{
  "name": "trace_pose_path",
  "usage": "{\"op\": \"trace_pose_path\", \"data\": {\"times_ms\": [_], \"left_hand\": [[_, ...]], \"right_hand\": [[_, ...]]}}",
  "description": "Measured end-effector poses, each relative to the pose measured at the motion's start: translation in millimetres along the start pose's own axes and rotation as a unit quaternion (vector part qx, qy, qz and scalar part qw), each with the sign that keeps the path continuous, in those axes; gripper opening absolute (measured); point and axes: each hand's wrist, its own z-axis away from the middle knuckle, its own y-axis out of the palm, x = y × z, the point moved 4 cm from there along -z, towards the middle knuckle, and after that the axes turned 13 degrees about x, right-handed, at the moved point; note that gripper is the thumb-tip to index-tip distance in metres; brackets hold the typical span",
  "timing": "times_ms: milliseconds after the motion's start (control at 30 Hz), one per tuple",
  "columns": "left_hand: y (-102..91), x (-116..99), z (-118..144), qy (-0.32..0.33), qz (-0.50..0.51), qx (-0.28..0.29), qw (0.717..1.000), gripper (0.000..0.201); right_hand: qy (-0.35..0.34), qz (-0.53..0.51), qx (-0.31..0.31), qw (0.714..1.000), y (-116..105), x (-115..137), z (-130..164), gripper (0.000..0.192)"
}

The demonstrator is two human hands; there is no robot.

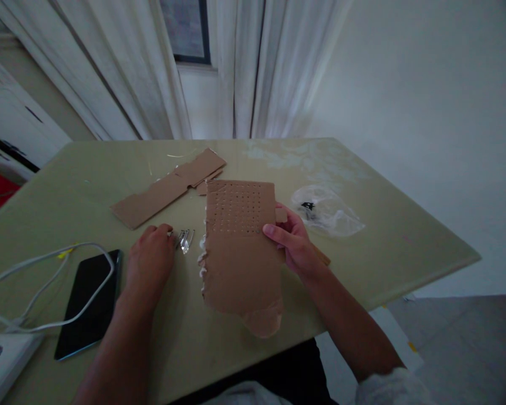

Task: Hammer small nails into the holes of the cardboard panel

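My right hand [293, 239] grips the right edge of a brown cardboard piece [242, 264], thumb on its front face. Rows of small holes run across the upper part of the cardboard, and its left edge is ragged with white bits. Its lower end is torn. On the left, my left hand [152, 253] rests on the table with curled fingers beside a small pile of thin silver metal pieces [186, 239], too small to name surely. What its fingertips pinch, if anything, is hidden.
Behind the cardboard lie torn cardboard strips [168, 191]. A clear plastic bag [331, 211] with small black items lies on the right. At left are a dark phone [90, 304], a looping white cable [80, 320] and a white device [8, 360]. All rest on a pale green table [388, 247].
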Motion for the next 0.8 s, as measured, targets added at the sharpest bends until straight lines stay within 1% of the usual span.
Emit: {"op": "trace_pose_path", "data": {"times_ms": [300, 400, 533, 667, 733, 800], "left_hand": [[-8.1, -9.9, 4.2, 0.008, 0.029, 0.012, 0.999, 0.04], [-6.2, -10.4, 3.0, 0.007, 0.034, 0.016, 0.999, 0.04], [-1.8, -9.0, 0.1, 0.022, 0.037, 0.007, 0.999, 0.044], [1.3, -7.0, -2.2, 0.027, 0.038, 0.013, 0.999, 0.044], [0.7, -7.5, -1.8, 0.028, 0.04, 0.008, 0.999, 0.044], [-3.1, -11.0, 1.1, 0.035, 0.054, -0.021, 0.998, 0.043]], "right_hand": [[0.02, -0.003, -0.003, 1.0, -0.8, -1.5, 0.7, 0.042], [0.02, -0.001, -0.006, 1.0, -1.1, -1.8, 1.0, 0.043], [0.025, -0.001, -0.009, 1.0, -1.4, -3.1, 1.0, 0.044], [0.024, 0.012, -0.008, 1.0, -1.4, -3.0, 1.7, 0.045], [0.023, 0.012, -0.005, 1.0, -1.2, -2.7, 2.2, 0.045], [0.028, 0.012, -0.003, 1.0, -1.1, -2.9, 2.6, 0.046]]}}
